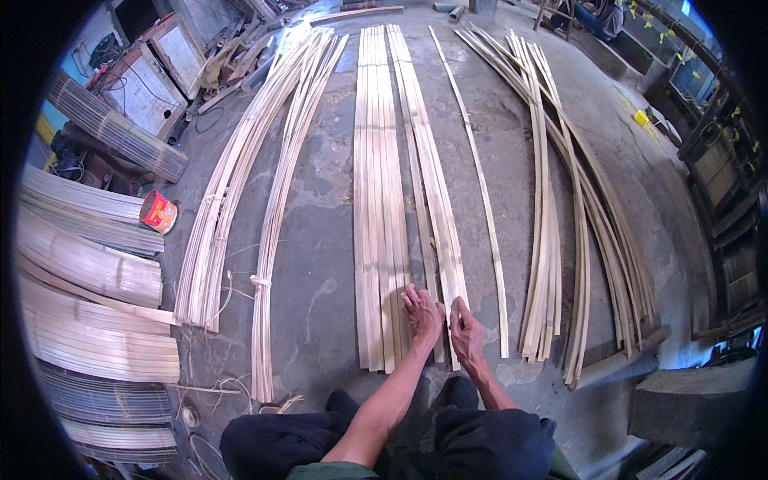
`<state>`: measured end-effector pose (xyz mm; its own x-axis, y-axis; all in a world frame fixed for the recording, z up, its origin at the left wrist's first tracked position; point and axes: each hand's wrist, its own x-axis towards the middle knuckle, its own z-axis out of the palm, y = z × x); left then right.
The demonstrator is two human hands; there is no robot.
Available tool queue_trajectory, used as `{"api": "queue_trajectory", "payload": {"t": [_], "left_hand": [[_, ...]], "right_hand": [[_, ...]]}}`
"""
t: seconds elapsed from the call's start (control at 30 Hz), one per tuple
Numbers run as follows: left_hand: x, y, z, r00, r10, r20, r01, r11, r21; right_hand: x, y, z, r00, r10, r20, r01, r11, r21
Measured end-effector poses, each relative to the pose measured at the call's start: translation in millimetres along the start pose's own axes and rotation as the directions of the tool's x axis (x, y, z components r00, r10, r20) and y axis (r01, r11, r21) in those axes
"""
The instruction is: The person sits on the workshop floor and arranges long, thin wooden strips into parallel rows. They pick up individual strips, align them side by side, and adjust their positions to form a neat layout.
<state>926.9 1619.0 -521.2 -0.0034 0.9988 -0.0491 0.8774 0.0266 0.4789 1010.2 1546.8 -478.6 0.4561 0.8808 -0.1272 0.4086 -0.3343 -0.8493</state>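
I see my left hand [422,312] lying flat, fingers spread and palm down, on the near ends of the flat bamboo strips [382,200] that run from the lower middle of the frame up to the top centre. My right hand [466,332] sits just beside it, fingers close together, pressing on the near end of the rightmost strips of that same row [436,208]; whether it pinches one or only rests on it I cannot tell. A single thin strip [480,184] lies alone just to the right of the hands, apart from the row. Further right, a loose fan of curved strips [560,208] spreads toward the upper right. To the left of centre, two tied bundles [256,184] arc from the lower left up to the top. A red tin [158,211] stands at the left edge, near stacked woven bamboo mats [88,272] that fill the lower left. Everything rests on a grey concrete floor [320,240], and my dark trousered knees [448,440] show at the bottom centre.
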Motion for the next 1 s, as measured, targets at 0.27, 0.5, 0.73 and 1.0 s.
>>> {"api": "queue_trajectory", "payload": {"t": [0.27, 0.5, 0.73, 1.0], "left_hand": [[10.7, 3.6, 6.1, 0.948, -0.313, -0.059, 0.172, 0.659, -0.732], [36.6, -25.9, 0.0, 0.945, -0.162, -0.284, -0.035, 0.813, -0.582], [36.1, -37.8, 10.0, 0.958, -0.155, -0.241, 0.016, 0.869, -0.494], [21.7, -19.2, 5.6, 0.976, -0.152, -0.153, 0.045, 0.838, -0.543]], "right_hand": [[-5.6, -0.5, -0.7, 0.992, -0.117, -0.054, 0.124, 0.982, 0.141], [-6.0, 8.6, 42.7, 0.993, 0.057, 0.104, -0.096, 0.905, 0.414], [-24.6, 13.5, 62.0, 0.976, 0.165, 0.139, -0.213, 0.846, 0.49], [-15.1, 39.2, 42.9, 0.995, 0.067, 0.079, -0.079, 0.985, 0.155]]}}
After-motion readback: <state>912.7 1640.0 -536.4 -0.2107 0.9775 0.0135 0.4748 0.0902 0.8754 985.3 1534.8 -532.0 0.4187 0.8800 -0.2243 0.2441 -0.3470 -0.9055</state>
